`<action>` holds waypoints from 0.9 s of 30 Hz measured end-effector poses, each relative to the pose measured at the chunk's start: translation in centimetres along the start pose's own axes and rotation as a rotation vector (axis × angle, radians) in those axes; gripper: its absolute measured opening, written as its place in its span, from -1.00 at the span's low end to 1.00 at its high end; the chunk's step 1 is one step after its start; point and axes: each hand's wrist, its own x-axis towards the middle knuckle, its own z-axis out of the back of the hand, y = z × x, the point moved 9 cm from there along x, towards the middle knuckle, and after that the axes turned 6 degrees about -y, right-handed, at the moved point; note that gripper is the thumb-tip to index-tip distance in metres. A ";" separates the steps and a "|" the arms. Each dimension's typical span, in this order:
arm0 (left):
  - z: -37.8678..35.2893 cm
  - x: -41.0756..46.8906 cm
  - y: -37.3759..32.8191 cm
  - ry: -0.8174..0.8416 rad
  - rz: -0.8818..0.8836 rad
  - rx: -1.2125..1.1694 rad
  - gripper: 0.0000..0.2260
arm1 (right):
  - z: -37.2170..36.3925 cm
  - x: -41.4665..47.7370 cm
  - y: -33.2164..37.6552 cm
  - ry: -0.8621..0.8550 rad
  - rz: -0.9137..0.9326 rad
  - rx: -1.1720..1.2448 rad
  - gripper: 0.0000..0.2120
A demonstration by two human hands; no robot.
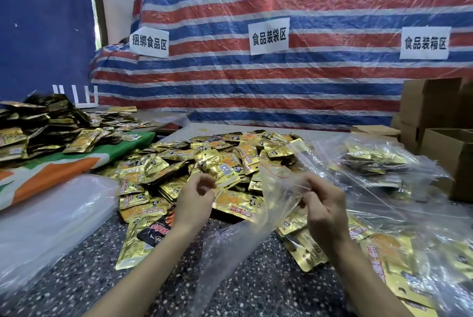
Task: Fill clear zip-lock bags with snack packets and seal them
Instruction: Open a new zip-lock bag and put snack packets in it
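Right hand [325,210] pinches the zip-lock bag [271,196]; left hand [195,200] seems empty, loosely curled. One-sided grip could collapse its mouth.

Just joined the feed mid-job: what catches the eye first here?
A big heap of gold snack packets covers the middle of the table. Just in front of it, the right hand pinches a clear zip-lock bag. A red, white and blue striped tarp fills the background.
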 end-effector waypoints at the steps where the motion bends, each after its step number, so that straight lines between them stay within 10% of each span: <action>1: -0.7 0.7 0.0 0.062 -0.052 0.145 -0.71 | 0.1 0.0 0.0 -0.006 0.003 -0.005 -0.78; 5: -4.4 1.3 1.8 0.389 -0.167 0.605 -0.31 | -0.1 0.0 -0.2 0.010 0.004 -0.030 -0.79; 11: -4.3 0.3 2.3 0.242 -0.392 0.685 -0.58 | -0.7 -0.3 0.5 0.046 0.020 -0.034 -0.88; 27: 3.1 0.7 -1.8 -0.124 -0.010 -0.444 -0.95 | -1.1 -0.8 3.0 0.042 0.247 -0.187 -0.82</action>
